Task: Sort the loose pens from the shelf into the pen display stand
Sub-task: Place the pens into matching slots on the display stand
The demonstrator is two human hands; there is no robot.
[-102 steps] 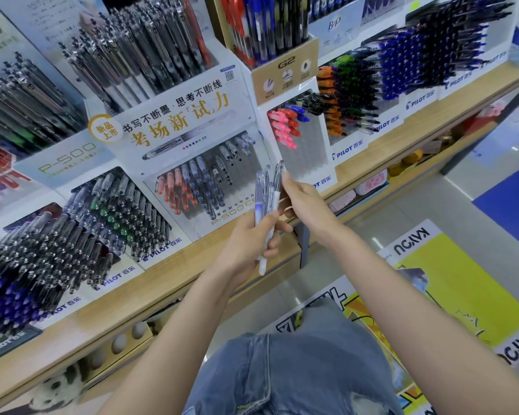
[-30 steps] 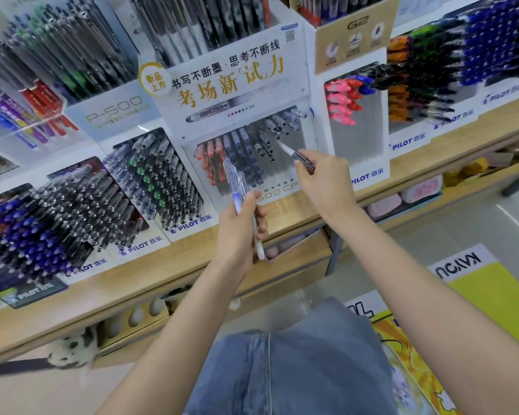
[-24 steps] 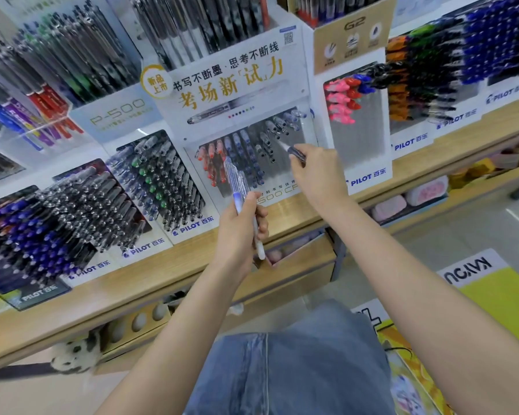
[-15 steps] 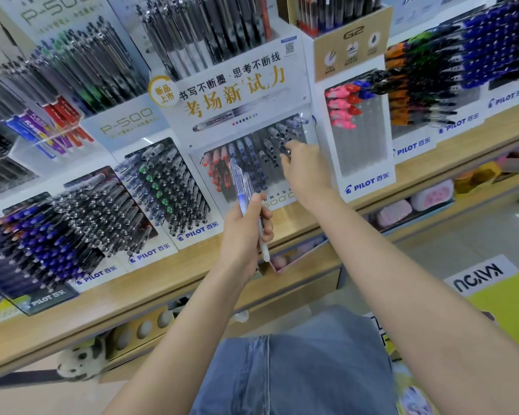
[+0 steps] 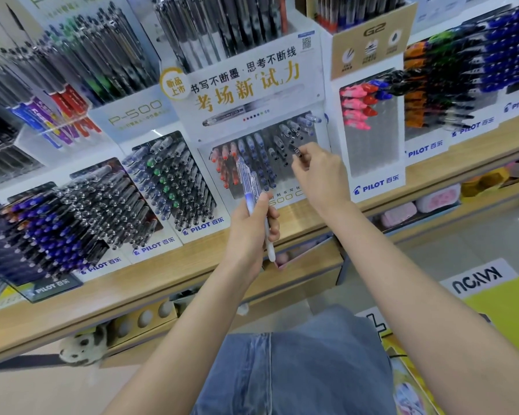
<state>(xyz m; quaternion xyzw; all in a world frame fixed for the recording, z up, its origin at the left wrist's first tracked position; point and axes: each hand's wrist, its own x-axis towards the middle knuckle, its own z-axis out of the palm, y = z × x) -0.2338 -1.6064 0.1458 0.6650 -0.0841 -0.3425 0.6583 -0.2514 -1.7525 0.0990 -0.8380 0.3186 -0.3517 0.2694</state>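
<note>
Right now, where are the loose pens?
Head view, centre: the left hand grips the loose pens before the pen display stand, left of the right hand.

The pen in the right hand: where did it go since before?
The right hand moved the dark-capped pen forward to a hole in the display stand and pinches its top there. The left hand still grips the remaining pens.

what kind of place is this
Probably a stationery shop: tiered display stands packed with pens, Pilot brand labels, a promotional sign, all on a wooden shelf.
</note>
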